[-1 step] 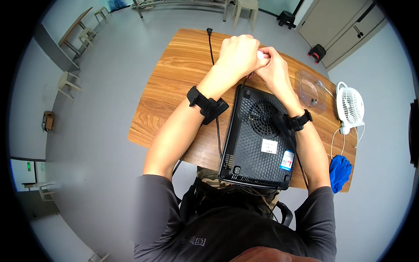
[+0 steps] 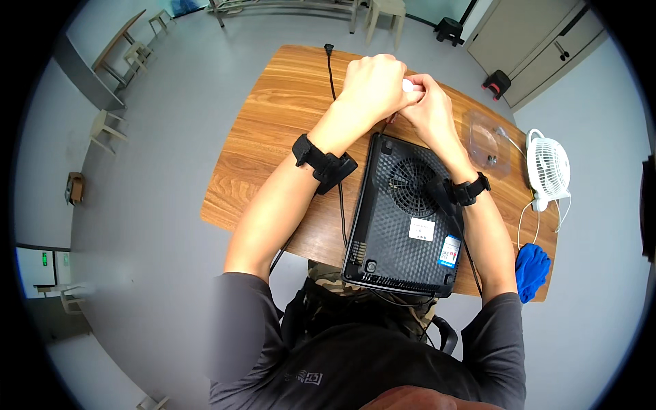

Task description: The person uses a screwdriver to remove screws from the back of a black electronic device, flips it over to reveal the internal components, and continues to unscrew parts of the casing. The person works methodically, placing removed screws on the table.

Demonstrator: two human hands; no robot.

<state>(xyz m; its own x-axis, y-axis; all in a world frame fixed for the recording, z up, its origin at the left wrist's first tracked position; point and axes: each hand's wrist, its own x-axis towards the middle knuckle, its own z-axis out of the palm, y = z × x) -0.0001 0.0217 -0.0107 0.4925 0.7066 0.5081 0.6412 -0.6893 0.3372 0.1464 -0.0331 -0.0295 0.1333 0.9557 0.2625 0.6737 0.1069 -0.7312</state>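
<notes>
Small, smooth, rounded white piece (image 2: 408, 85) shows between both hands, at twelve o'clock from the black, dimpled plastic appliance (image 2: 393, 232). I see the right hand (image 2: 432, 113) gripping it; the left hand's (image 2: 374, 83) curled fingertips are hidden, their hold untellable. Toward one-thirty, a clear plastic box (image 2: 481, 132) contains indistinct dark bits (image 2: 492, 159).

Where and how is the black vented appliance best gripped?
Probably pinch the near-left corner of the black vented appliance, top and underside, from the near side: the flat body lies vent-up, and that corner seems to overhang the wooden table.
</notes>
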